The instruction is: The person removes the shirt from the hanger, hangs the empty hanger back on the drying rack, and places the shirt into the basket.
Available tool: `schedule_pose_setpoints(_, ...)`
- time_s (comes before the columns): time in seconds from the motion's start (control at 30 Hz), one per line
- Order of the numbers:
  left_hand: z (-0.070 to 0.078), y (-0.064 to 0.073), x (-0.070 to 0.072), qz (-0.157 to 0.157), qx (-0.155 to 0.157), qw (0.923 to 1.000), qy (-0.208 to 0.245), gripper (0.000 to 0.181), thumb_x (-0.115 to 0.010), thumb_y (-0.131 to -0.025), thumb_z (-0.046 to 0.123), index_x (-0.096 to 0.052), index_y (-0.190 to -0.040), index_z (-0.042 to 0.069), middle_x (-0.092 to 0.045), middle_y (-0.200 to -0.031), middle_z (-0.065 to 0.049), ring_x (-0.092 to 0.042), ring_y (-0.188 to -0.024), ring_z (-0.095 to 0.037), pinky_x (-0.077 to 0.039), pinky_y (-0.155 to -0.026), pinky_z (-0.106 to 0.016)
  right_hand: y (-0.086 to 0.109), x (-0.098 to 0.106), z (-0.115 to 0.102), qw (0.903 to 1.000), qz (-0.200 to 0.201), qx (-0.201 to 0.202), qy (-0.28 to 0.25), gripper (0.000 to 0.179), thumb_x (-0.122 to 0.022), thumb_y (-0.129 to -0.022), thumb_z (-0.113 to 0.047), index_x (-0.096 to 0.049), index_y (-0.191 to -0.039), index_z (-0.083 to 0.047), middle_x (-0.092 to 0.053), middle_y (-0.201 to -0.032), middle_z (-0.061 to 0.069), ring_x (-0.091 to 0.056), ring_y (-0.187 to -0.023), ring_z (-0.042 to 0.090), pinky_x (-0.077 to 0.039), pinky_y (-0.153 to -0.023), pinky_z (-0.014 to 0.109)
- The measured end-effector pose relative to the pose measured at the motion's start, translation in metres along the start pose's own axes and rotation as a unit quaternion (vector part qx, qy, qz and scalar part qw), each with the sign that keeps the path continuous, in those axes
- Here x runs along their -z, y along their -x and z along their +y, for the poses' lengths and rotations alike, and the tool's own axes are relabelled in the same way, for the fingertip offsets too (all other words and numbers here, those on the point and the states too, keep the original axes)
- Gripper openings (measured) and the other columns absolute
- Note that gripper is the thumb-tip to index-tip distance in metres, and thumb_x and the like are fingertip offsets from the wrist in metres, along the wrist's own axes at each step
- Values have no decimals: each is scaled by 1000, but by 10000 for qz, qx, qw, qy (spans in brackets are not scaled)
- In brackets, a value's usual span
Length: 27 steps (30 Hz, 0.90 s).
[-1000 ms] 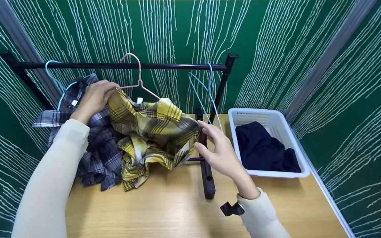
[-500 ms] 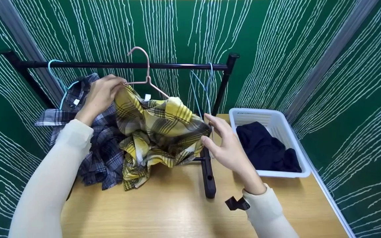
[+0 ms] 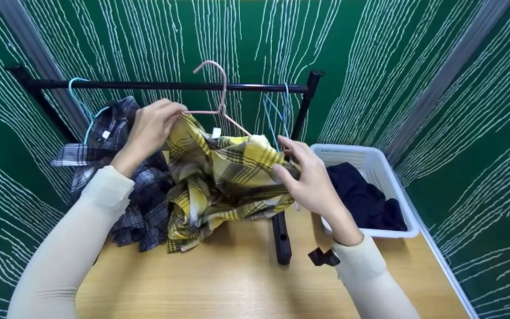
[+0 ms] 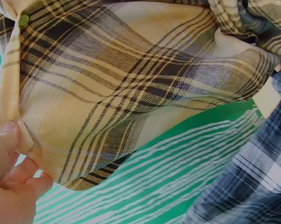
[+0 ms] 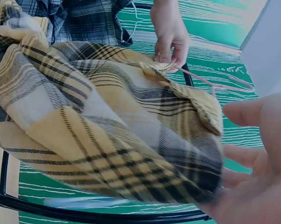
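My left hand (image 3: 154, 126) pinches the collar edge of a yellow-and-black plaid shirt (image 3: 237, 164), right by the left arm of a pink hanger (image 3: 222, 95). In the left wrist view, fingertips (image 4: 10, 133) hold the button placket of the shirt. The hanger's right arm goes down into the collar, and its hook stands above the rail in the head view. My right hand (image 3: 310, 179) is at the shirt's right shoulder, thumb and fingers spread around it without curling in, as the right wrist view also shows. The hanger's right end is hidden inside the cloth.
A black rail (image 3: 148, 85) crosses behind the hands. On its left hangs a dark plaid shirt (image 3: 142, 190) on a light blue hanger (image 3: 80, 102); a bare blue hanger (image 3: 286, 110) hangs at right. A white basket (image 3: 396, 186) with dark navy cloth (image 3: 365, 199) stands on the wooden table (image 3: 193, 288).
Both hands, the yellow plaid shirt and the pink hanger have shifted right. The hanger's hook has risen above the rail. My right hand has moved up along the shoulder.
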<state>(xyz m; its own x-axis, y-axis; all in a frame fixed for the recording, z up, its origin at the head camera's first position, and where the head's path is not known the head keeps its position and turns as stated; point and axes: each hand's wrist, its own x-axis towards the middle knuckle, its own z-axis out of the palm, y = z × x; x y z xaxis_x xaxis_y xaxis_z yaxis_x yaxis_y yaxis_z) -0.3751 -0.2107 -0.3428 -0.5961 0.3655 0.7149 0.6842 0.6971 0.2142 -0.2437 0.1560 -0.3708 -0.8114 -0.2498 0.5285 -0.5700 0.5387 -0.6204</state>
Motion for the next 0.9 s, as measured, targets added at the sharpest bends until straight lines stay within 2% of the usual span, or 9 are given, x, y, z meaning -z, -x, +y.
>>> schedule_pose_setpoints(0.2,13,0,-2,22,22,10000,41,16,-65,-105,12,-79,-111,7,-76,-106,-13,-73,-96,-32,-59,-86,-48,-9,0,0,9994,190,4,289,48,-63,-109,-24,-56,-154,-8,-63,-144,15,-68,-118,26,-56,-102,43)
schedule_pose_setpoints(0.37,18,5,-7,-81,177,9998,58,15,-67,-104,11,-79,-111,7,-76,-105,-13,-72,-94,-32,-59,-83,-47,-11,-2,1,9968,302,-40,733,40,-67,-107,-26,-67,-143,-8,-73,-129,10,-67,-108,23,-55,-92,42)
schedule_pose_setpoints(0.53,23,12,-10,-219,250,9994,51,14,-67,-104,9,-79,-111,8,-76,-104,-13,-72,-93,-32,-60,-83,-46,-12,-7,5,9947,319,-77,970,32,-68,-106,-28,-74,-132,-10,-76,-103,4,-60,-80,18,-48,-71,36)
schedule_pose_setpoints(0.67,24,17,-13,-354,228,9991,104,15,-68,-103,6,-79,-112,7,-76,-105,-13,-72,-94,-32,-60,-84,-46,-13,-12,11,9960,325,-51,825,24,-69,-106,-26,-78,-121,-10,-71,-85,0,-52,-64,15,-42,-60,31)
schedule_pose_setpoints(0.9,19,24,-17,-789,239,9960,346,16,-71,-100,5,-79,-114,10,-76,-107,-10,-72,-99,-31,-58,-90,-48,-12,-16,25,9976,489,145,460,11,-72,-103,-17,-79,-103,-8,-62,-74,-2,-49,-62,12,-37,-57,25)
